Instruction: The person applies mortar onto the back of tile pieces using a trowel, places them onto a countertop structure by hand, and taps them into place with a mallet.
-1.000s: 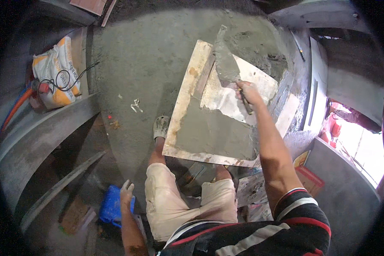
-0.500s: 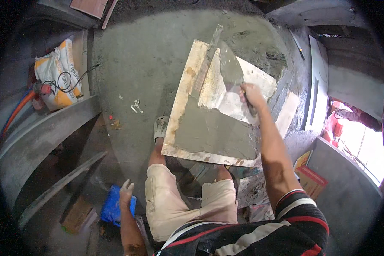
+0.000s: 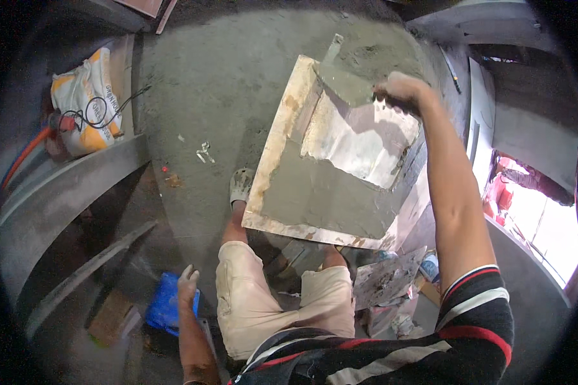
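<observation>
My right hand (image 3: 401, 93) is closed around the handle of a trowel. Its blade (image 3: 343, 85), smeared with grey mortar, reaches left over the far part of a pale rectangular tile (image 3: 273, 141). Wet grey mortar (image 3: 324, 199) covers the near part of the tile, while a whitish patch (image 3: 359, 138) in the upper middle is bare. Beyond the far edge pokes the mortar-caked end of a narrow strip (image 3: 334, 48). My left hand (image 3: 187, 285) hangs low beside a blue plastic container (image 3: 167, 305), fingers loosely apart, holding nothing.
Wet grey mortar (image 3: 231, 70) coats the floor around the tile. A white and orange sack (image 3: 87, 96) with a black cable stands at left, near a curved grey ledge (image 3: 77, 186). A mortar-stained board (image 3: 385, 282) lies near my knees. Bright light enters through an opening (image 3: 539, 218) at right.
My right hand has swung away from me and slightly right with the trowel, to the tile's far right. The blade has turned and covers less of the whitish patch. My left hand has barely moved.
</observation>
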Demonstrator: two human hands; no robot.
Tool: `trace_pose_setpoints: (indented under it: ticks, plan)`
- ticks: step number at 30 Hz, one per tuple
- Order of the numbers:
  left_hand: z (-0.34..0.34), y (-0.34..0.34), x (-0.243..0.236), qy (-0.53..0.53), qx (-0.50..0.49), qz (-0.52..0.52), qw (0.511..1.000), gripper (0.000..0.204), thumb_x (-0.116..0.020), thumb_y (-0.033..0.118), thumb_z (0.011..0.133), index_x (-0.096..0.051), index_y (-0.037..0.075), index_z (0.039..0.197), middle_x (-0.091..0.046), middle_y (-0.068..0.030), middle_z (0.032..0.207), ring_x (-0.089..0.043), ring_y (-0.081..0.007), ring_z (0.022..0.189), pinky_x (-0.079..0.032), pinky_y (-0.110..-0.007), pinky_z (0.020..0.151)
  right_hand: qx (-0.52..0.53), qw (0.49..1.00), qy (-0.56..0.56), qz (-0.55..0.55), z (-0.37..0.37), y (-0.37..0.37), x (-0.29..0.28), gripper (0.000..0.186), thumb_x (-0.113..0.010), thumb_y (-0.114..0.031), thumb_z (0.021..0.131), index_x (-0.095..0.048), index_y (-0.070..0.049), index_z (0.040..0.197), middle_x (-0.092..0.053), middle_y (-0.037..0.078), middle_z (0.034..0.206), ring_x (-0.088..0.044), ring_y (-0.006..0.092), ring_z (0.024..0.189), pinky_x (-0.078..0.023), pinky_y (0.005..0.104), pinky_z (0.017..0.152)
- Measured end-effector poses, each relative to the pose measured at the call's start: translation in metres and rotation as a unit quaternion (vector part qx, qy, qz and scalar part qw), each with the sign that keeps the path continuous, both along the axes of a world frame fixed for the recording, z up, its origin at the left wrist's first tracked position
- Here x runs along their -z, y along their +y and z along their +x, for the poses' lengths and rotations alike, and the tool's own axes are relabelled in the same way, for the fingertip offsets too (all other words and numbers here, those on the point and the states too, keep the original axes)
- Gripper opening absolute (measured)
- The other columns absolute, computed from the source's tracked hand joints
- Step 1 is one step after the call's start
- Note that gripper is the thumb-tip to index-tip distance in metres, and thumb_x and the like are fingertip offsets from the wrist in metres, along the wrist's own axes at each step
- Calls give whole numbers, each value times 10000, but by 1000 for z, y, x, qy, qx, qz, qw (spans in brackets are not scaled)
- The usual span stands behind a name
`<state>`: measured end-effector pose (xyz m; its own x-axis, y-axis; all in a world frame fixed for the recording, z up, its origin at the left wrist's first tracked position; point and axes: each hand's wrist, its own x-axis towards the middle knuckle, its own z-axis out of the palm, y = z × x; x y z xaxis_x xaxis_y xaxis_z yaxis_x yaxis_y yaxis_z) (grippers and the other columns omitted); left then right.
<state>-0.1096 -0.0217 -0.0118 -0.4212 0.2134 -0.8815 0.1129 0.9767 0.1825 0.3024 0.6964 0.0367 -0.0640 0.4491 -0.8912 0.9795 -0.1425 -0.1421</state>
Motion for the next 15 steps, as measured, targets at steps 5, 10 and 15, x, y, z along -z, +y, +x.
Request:
trace_pose_setpoints:
  ticks: [5, 10, 15]
  plan:
    - [-1, -1, 6, 14, 37, -1, 999, 567, -659, 215, 983, -546, -76, 1457, -611, -238, 1455, -578, -320, 1363, -428, -394, 1155, 51, 998, 33, -22, 11, -54, 4, 302, -634, -278, 918, -724, 9, 894, -591, 41, 607, -552, 152, 455, -418, 341, 415]
    - [-6, -14, 13, 20, 55, -28, 998, 571, -659, 231, 981, -553, -58, 1461, -599, -240, 1471, -564, -326, 1381, -423, -400, 1159, 107, 985, 130, 23, 42, -123, 55, 298, -625, -272, 964, -707, -4, 865, -602, 39, 641, -554, 143, 525, -471, 343, 522]
    - [5, 11, 8, -18, -14, -16, 1000, 588, -670, 233, 966, -552, -53, 1466, -584, -237, 1491, -555, -328, 1391, -419, -404, 1160, 159, 966, 166, 121, 64, -186, 144, 335, -576, -326, 1007, -696, -22, 936, -627, 99, 673, -593, 221, 584, -504, 385, 587]
